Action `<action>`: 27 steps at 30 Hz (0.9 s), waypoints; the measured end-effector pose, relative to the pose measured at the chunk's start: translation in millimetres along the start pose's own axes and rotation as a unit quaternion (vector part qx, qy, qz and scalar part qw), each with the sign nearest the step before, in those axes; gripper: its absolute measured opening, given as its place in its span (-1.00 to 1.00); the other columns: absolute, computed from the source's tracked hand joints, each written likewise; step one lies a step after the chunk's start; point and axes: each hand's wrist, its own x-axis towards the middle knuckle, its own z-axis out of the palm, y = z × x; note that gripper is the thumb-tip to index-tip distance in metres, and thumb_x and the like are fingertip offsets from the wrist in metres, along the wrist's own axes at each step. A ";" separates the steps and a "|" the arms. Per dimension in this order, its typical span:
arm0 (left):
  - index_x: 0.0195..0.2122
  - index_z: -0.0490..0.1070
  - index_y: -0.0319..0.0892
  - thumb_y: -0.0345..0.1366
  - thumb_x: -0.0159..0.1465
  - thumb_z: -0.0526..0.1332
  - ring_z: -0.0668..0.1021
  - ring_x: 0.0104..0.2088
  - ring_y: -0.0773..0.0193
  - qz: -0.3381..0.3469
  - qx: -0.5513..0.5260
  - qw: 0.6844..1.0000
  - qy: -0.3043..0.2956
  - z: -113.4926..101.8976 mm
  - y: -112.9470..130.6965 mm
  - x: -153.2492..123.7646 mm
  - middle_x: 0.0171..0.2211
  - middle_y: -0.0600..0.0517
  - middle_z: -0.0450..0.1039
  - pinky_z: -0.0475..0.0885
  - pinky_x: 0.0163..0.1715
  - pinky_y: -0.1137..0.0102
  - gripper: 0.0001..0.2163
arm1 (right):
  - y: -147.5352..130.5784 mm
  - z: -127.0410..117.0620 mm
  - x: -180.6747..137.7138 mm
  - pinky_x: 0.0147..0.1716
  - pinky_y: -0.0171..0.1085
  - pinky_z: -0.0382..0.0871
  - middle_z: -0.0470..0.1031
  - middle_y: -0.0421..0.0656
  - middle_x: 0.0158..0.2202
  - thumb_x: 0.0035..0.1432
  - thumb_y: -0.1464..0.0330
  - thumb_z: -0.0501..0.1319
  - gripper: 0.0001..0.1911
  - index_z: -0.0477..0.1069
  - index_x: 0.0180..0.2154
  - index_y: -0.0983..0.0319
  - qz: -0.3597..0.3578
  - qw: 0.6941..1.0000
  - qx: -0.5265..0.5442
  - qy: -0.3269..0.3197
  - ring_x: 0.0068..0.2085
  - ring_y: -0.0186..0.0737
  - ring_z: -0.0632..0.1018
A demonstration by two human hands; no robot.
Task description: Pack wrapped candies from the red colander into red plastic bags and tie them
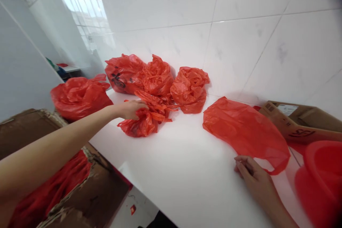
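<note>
My left hand (133, 109) reaches across to a crumpled red plastic bag (141, 125) on the white table, its fingers closed on the bunched plastic near the top. Loose handle strips spread to the right of those fingers. Over the table's right part is my right hand (251, 172), fingers curled and thumb near the index finger, with nothing visible in them. Just beyond it lies a flattened red plastic bag (240, 128), its handle loop close to the knuckles. Whether this hand touches that bag I cannot tell.
Filled red bags (189, 89) line the tiled wall, and another red bag (80, 96) sits at the table's left end. A cardboard box (301, 121) and a red bucket (320, 181) stand at right. An open carton (104, 185) holding red material is below left.
</note>
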 end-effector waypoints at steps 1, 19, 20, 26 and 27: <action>0.16 0.27 -0.01 -0.34 0.09 0.18 0.41 0.11 0.00 0.003 -0.004 1.000 -0.007 -1.1 -1.3 -7.1 0.17 -0.04 0.32 0.34 0.06 0.23 -0.45 | 1.1 -0.2 0.4 -0.40 -0.28 0.34 0.50 -0.19 -0.43 0.11 0.05 0.15 -0.63 0.37 -0.18 0.18 -0.003 1.000 0.001 0.002 -0.41 -0.21 0.50; -0.13 0.34 -0.14 -0.22 0.34 -0.03 0.51 -0.13 0.09 -0.032 0.023 0.991 0.125 16.4 55.2 -62.1 -0.16 -0.11 0.46 0.40 -0.18 0.27 -0.78 | -57.5 18.4 -20.8 -0.31 -0.24 0.42 0.49 -0.10 -0.28 0.13 0.05 0.17 -0.56 0.31 -0.07 0.20 -0.058 0.997 0.052 0.008 -0.32 -0.21 0.50; -0.14 0.31 -0.13 -0.19 0.35 -0.05 0.53 -0.18 0.08 -0.036 0.017 0.991 0.130 12.3 69.1 -64.2 -0.20 -0.10 0.47 0.40 -0.24 0.27 -0.77 | -77.7 23.1 -28.3 -0.30 -0.24 0.43 0.47 -0.08 -0.19 0.14 0.07 0.19 -0.53 0.28 -0.01 0.18 -0.084 0.995 0.055 -0.019 -0.29 -0.22 0.50; -0.18 0.24 -0.08 -0.06 0.34 -0.08 0.56 -0.31 0.06 0.017 -0.068 0.990 0.120 6.8 152.0 -49.1 -0.30 -0.08 0.51 0.36 -0.40 0.27 -0.75 | -165.6 47.4 -40.2 -0.22 -0.18 0.43 0.32 -0.03 0.12 0.10 0.04 0.26 -0.16 -0.04 0.30 0.04 -0.119 0.987 0.092 -0.058 -0.12 -0.15 0.47; -0.19 0.24 -0.08 -0.05 0.34 -0.08 0.57 -0.31 0.06 0.031 -0.088 0.989 0.115 9.3 163.5 -45.0 -0.30 -0.08 0.51 0.36 -0.41 0.27 -0.75 | -168.3 49.4 -35.1 -0.23 -0.18 0.42 0.38 -0.05 0.05 0.13 0.02 0.23 -0.21 -0.01 0.29 0.06 -0.096 0.988 0.117 -0.036 -0.16 -0.17 0.48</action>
